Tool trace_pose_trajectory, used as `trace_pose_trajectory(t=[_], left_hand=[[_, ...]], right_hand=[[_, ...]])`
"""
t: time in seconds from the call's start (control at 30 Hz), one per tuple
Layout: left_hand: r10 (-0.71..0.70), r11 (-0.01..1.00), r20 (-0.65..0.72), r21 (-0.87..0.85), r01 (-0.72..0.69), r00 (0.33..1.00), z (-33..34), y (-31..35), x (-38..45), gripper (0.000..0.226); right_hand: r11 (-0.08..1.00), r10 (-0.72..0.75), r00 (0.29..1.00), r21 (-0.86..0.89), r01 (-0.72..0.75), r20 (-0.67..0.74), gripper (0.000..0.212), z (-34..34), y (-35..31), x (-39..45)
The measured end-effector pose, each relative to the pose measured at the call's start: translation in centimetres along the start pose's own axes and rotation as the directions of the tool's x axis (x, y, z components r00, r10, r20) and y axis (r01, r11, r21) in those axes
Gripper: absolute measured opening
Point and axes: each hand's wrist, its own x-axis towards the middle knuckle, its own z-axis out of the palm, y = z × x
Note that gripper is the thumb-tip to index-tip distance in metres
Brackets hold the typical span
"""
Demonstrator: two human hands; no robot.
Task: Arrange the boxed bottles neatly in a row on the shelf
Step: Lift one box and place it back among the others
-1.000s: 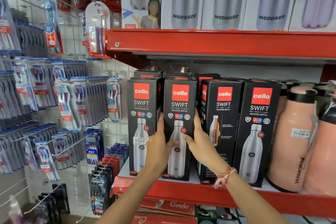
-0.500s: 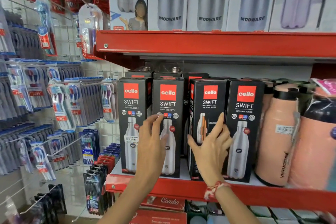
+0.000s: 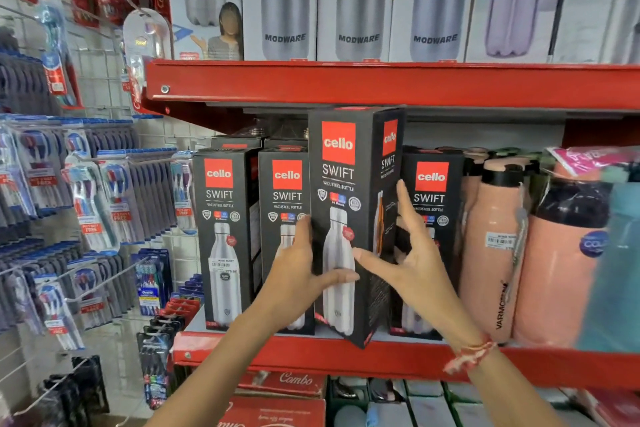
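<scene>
While both hands clamp it, the third box [image 3: 349, 218] sits forward of the row. Left hand [image 3: 298, 281] flat on its left face; right hand [image 3: 412, 263] spread on the right face. A fourth box [image 3: 433, 211] stands just right of the grip.

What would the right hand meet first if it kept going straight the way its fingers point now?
Probably the side face of the pulled-out Cello Swift box. The right hand points up and inward with its fingers already on or just off that face, the thumb at its front. Depth is unclear, so contact may already exist.

Four front Cello boxes [image 3: 349, 218], two pink flasks [image 3: 491, 253], two hands [image 3: 298, 284].
</scene>
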Motion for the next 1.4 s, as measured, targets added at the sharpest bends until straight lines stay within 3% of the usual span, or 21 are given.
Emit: trace_pose_trajectory(t=[0.13,0.3,0.57,0.73,0.87,0.97,1.03,1.13,1.23,1.3,1.4], left_hand=[[-0.016,0.997,-0.140,-0.081,0.005,0.990,2.2,0.6,0.4,0.083],[-0.085,0.996,-0.234,0.003,0.089,0.969,4.8,0.4,1.4,0.091],[-0.198,0.979,-0.233,0.007,0.205,0.952,7.4,-1.3,2.3,0.085],[-0.263,0.952,-0.203,0.107,0.288,0.943,7.4,-1.9,3.2,0.081],[-0.101,0.928,-0.179,0.336,0.157,0.979,5.7,-2.4,2.3,0.073],[0.034,0.948,-0.209,0.317,0.035,0.977,2.8,-2.8,1.1,0.041],[0.138,0.945,-0.284,0.325,-0.040,0.949,0.4,-3.4,0.2,0.022],[0.213,0.963,-0.461,0.248,-0.105,0.862,-3.0,-5.3,-1.5,0.018],[0.073,0.997,-0.611,0.061,-0.044,0.788,-5.7,-8.0,-3.0,0.032],[-0.124,0.986,-0.561,-0.163,0.038,0.819,-7.1,-9.7,-3.8,0.045],[-0.301,0.897,-0.315,-0.415,0.155,0.900,-8.7,-11.7,-4.4,0.056]], right_hand=[[0.997,0.062,0.990,0.043,-0.068,0.127,0.095,-1.2,0.9,1.0],[0.984,0.155,0.969,-0.117,-0.134,0.192,0.090,0.1,2.0,2.8],[0.955,0.234,0.965,-0.216,-0.204,0.120,0.092,1.5,3.7,3.1],[0.936,0.228,0.972,-0.262,-0.235,-0.058,0.090,2.2,4.0,2.4],[0.900,0.162,0.955,-0.360,-0.247,-0.249,0.080,3.7,2.7,1.6],[0.912,0.042,0.939,-0.371,-0.176,-0.343,0.078,6.0,0.8,1.5],[0.943,-0.089,0.921,-0.330,-0.045,-0.379,0.075,8.3,-0.5,1.5],[0.968,-0.213,0.919,-0.200,0.153,-0.331,0.055,12.6,-1.9,1.0],[0.987,-0.153,0.973,0.028,0.160,-0.172,0.041,17.5,-2.1,-0.6],[0.997,-0.043,0.997,0.062,0.047,-0.062,0.045,20.3,-1.5,-1.7],[0.984,0.157,0.986,0.071,-0.160,0.050,0.063,23.2,-0.5,-2.5]])
